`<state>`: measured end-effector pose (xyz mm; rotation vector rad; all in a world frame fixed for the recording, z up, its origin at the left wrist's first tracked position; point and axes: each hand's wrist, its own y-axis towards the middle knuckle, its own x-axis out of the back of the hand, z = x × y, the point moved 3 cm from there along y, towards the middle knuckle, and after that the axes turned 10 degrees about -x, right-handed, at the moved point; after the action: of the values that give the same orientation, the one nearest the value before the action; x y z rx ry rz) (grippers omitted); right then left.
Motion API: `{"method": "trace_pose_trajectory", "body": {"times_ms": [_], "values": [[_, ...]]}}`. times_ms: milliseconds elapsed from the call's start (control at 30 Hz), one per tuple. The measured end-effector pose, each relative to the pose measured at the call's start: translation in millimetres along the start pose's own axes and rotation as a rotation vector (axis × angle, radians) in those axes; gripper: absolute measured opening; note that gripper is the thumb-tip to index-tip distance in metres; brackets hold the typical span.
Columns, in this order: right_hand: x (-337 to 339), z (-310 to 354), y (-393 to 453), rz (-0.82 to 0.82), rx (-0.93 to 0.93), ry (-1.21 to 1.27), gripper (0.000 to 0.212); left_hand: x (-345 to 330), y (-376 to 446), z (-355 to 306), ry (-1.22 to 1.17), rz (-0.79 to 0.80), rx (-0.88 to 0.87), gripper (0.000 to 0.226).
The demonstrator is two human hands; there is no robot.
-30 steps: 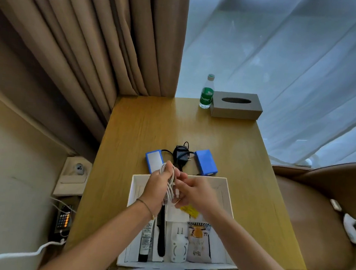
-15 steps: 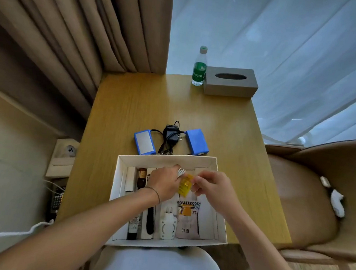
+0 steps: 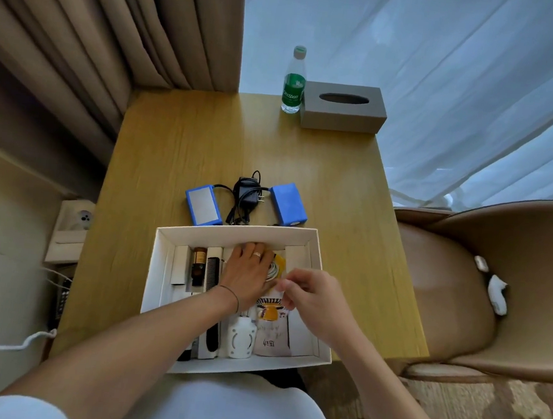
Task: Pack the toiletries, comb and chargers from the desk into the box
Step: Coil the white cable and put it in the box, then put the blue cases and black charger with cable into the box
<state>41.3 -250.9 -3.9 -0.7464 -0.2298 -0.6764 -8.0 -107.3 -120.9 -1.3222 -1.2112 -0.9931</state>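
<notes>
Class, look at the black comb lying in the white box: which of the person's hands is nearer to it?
Left. The left hand lies flat in the box right beside the black comb, on its right. The right hand is farther right, beyond the left hand.

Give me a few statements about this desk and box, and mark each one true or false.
1. The left hand lies flat inside the white box. True.
2. The black charger is already packed in the box. False: it lies on the desk, between two blue packs.
3. A black comb lies in the box. True.
4. The water bottle lies on its side. False: it stands upright beside the grey tissue box.
5. The right hand reaches for the tissue box. False: it is over the white box.
</notes>
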Motion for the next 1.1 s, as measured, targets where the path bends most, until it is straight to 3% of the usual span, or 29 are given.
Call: {"method": "trace_pose_trajectory", "body": {"times_ms": [300, 533, 733, 933, 1100], "values": [[8.1, 10.5, 10.5, -0.023, 0.055, 0.04, 0.02, 25.0, -16.3, 0.2, -0.098, -0.079, 0.004, 0.064], [27.2, 33.4, 30.1, -0.097, 0.132, 0.13, 0.022, 76.2, -49.5, -0.5, -0.19, -0.342, -0.051, 0.046], [40.0, 64.3, 52.5, -0.138, 0.171, 0.124, 0.022, 123.6, -46.1, 20.0, -0.276, -0.452, -0.06, 0.039], [55.3, 85.6, 82.0, -0.17, 0.161, 0.158, 0.023, 152.9, -3.8, 46.8, -0.333, -0.431, 0.028, 0.042], [71.1, 79.4, 114.8, -0.239, 0.102, 0.142, 0.017, 147.8, 39.0, 61.8, -0.35, -0.27, 0.119, 0.041]]}}
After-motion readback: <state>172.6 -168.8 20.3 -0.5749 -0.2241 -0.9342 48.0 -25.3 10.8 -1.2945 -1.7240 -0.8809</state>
